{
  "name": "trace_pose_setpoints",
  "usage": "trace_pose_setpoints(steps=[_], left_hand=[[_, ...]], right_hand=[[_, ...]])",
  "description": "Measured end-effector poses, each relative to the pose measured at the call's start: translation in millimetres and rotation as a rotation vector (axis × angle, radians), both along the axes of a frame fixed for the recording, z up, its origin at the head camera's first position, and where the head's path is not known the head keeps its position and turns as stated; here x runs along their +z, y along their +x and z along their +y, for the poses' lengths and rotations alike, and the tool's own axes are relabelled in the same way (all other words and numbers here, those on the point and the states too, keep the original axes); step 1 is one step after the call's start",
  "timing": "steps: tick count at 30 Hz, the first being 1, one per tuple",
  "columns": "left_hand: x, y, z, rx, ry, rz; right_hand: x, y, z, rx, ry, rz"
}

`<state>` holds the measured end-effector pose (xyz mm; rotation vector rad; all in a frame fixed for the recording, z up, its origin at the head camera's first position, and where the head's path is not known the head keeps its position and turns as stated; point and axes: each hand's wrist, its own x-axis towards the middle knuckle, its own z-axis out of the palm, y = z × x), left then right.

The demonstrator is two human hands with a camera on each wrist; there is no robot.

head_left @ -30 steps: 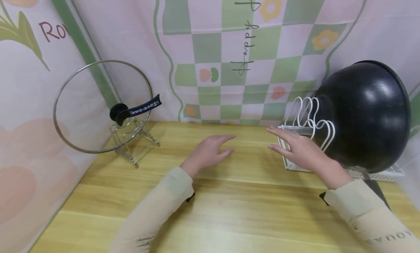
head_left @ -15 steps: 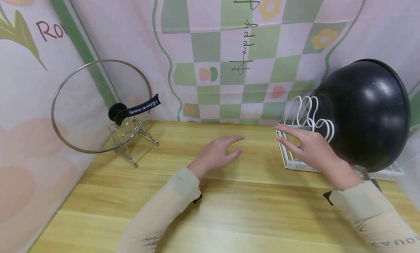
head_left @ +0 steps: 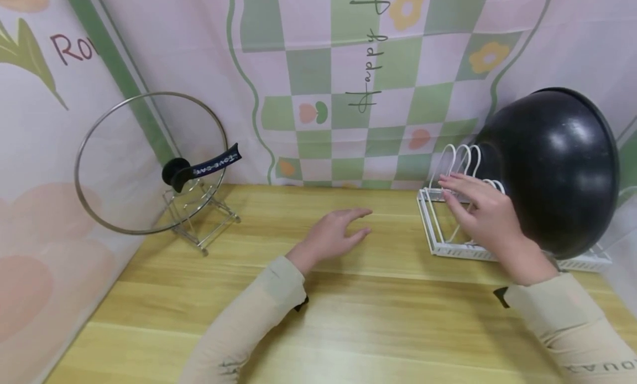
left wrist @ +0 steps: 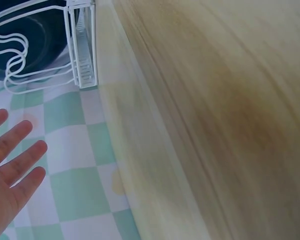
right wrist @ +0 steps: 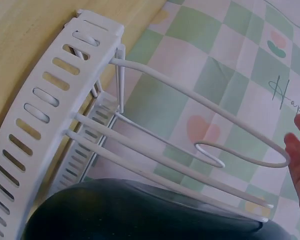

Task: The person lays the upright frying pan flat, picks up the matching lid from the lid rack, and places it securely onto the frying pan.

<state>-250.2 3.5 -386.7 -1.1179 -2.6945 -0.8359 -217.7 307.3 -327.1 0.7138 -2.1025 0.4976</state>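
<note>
Head view | glass lid (head_left: 134,162) on wire stand (head_left: 200,244), back-left of table (head_left: 378,317) | left hand (head_left: 330,234): fingers parted, empty | right hand (head_left: 490,215): fingers extended, empty, at back-right white rack (head_left: 460,252) (contact unclear) | black wok (head_left: 562,174) in rack; a knuckle bump could topple it

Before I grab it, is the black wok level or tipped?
Tipped: the wok sits on the white rack with its rounded bottom facing sideways.

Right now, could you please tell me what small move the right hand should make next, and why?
I would probably bring the right hand gently toward the black pan: the hand holds nothing and is close to the white rack, where the pan stands on its side within likely reach.
</note>
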Motion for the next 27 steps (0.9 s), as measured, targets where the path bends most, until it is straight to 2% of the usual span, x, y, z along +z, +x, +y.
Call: trace_pose_setpoints(steps=[8,12,20,23,27], left_hand=[[-2.1,-0.3,0,0.002,0.001,-0.008],[-3.4,0.4,1,-0.002,-0.002,-0.015],[-4.1,1.9,2,-0.008,0.005,-0.050],[-3.8,3.1,2,-0.022,0.028,-0.075],[-5.1,4.4,3,-0.033,0.041,-0.100]], right_hand=[[3.8,2.2,4,-0.098,-0.137,-0.028],[5.5,3.7,5,-0.145,-0.214,-0.070],[6.4,8.5,2,-0.180,-0.451,-0.349],[4.6,9.0,3,-0.202,-0.532,-0.424],[1.1,10.9,6,-0.214,-0.559,-0.488]])
